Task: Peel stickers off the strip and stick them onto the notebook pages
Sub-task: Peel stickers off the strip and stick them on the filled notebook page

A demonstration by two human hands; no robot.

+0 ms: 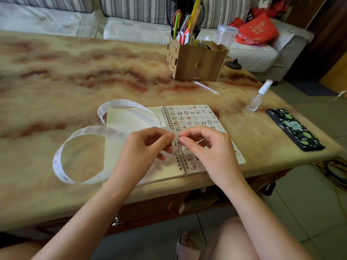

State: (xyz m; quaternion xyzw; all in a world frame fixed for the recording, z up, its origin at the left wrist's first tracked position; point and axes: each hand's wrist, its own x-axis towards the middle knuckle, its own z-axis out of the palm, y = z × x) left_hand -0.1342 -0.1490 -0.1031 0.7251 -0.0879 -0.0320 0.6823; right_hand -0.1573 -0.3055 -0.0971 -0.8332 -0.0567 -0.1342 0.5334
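Notebook point(112, 151) at frame centre: right page largely stickered, left page bare; fingers of left hand point(148, 145) and right hand point(204, 145) pinch the strip point(88, 130) above it, so much evidently remains.

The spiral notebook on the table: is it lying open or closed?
Open. The notebook lies flat, a blank page left and a sticker-covered page right of its spiral binding.

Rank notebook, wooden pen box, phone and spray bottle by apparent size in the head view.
1. notebook
2. wooden pen box
3. phone
4. spray bottle
Box and phone are close; the box sits farther away.
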